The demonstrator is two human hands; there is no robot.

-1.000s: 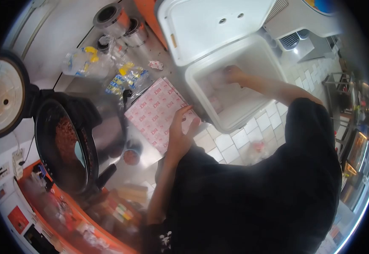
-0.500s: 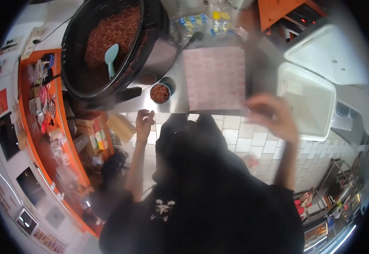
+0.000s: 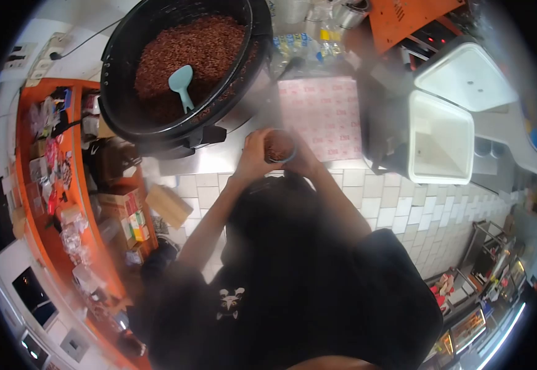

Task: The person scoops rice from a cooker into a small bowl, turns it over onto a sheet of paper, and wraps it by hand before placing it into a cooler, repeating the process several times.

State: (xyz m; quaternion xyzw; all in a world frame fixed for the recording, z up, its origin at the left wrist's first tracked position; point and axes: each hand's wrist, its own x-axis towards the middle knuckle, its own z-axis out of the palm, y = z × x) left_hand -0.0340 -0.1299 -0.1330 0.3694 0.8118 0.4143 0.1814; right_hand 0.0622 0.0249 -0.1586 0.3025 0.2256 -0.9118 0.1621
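Both my hands are around a small cup (image 3: 279,146) filled with reddish-brown cooked grain, at the counter's front edge. My left hand (image 3: 255,158) wraps its left side, with the fingers curled round the rim. My right hand (image 3: 304,158) is closed against the right side, its fingertips partly hidden. To the upper left stands a big black cooker pot (image 3: 115,120) full of the same reddish-brown grain (image 3: 182,52). A pale blue rice paddle (image 3: 181,80) rests in the grain. Just right of the cup lies a sheet of pink-printed wrapping paper (image 3: 322,117).
An open white bin (image 3: 411,139) with its lid (image 3: 466,77) raised stands on the right. Plastic packets (image 3: 296,43) lie behind the paper. On the left are orange shelves (image 3: 99,228) with goods and a cardboard box (image 3: 120,203). The floor is tiled (image 3: 370,191).
My hands have come in from both sides and closed around the cup, which stood untouched on the counter. The view has shifted slightly.
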